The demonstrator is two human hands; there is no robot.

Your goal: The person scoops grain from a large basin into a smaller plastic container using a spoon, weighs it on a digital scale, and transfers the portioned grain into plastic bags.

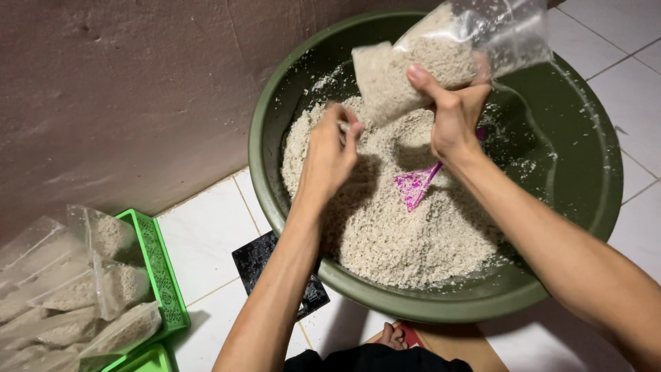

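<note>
A big dark green basin (441,306) on the tiled floor holds a heap of pale grainy material (392,227). My right hand (451,114) grips a clear plastic bag (427,58) partly filled with the same grains, held tilted above the heap. My left hand (330,155) is pinched on the bag's lower corner, just over the heap. A pink scoop (415,184) lies stuck in the grains below my right wrist.
A green plastic basket (160,272) at the lower left carries several filled clear bags (103,289). A black flat scale (258,258) lies on the white tiles beside the basin. A brown wall (124,103) stands behind. My foot (389,337) shows at the bottom.
</note>
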